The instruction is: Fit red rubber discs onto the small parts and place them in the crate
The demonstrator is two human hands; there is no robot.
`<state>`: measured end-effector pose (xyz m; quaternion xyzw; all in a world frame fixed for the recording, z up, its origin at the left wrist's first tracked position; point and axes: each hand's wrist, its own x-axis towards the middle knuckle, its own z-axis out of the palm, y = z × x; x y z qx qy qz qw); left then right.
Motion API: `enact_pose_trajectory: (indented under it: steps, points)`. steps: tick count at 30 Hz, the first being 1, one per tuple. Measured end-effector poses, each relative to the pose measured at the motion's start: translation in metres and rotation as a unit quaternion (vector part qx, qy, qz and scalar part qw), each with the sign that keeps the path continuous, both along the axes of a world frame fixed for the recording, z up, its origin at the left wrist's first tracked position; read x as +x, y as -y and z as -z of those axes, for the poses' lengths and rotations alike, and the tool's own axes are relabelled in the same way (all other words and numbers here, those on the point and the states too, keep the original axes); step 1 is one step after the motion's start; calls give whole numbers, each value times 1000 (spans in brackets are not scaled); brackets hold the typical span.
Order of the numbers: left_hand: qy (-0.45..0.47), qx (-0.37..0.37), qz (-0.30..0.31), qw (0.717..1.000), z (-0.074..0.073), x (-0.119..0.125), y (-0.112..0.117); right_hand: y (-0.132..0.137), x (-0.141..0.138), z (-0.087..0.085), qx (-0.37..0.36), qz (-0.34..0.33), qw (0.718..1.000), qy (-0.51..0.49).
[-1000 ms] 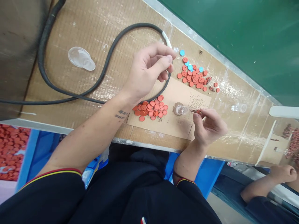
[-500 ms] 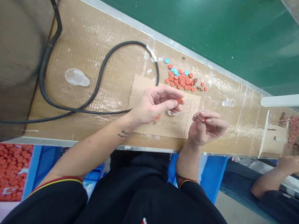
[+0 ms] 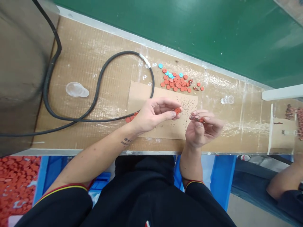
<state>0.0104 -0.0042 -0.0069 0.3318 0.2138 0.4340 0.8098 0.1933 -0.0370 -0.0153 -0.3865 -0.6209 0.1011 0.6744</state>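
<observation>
Red and round, a small disc (image 3: 177, 111) sits pinched tight between thumb and fingertips of the left hand (image 3: 151, 116), while the right hand (image 3: 201, 130), just beside it, grips a slim red-and-metal piece (image 3: 198, 119) between thumb and fingers, both above the bench (image 3: 236, 126) toward its near edge. Beneath the left hand lies a cardboard sheet (image 3: 139, 93), with more red discs (image 3: 129, 119) partly hidden behind the wrist; farther out, red and blue discs (image 3: 177, 84) lie toward the far edge, and a black cable (image 3: 100, 75) loops toward the left end.
</observation>
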Motion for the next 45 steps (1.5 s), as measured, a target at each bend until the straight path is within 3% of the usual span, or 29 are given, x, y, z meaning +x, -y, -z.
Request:
enact_pose_trajectory:
  steps: [15, 45]
  points:
    - [-36, -5, 31, 999, -2, 4, 6, 8, -12, -3, -23, -20, 999, 41]
    - [-44, -24, 12, 999, -6, 4, 6, 4, -9, -6, -4, -55, 996, 66]
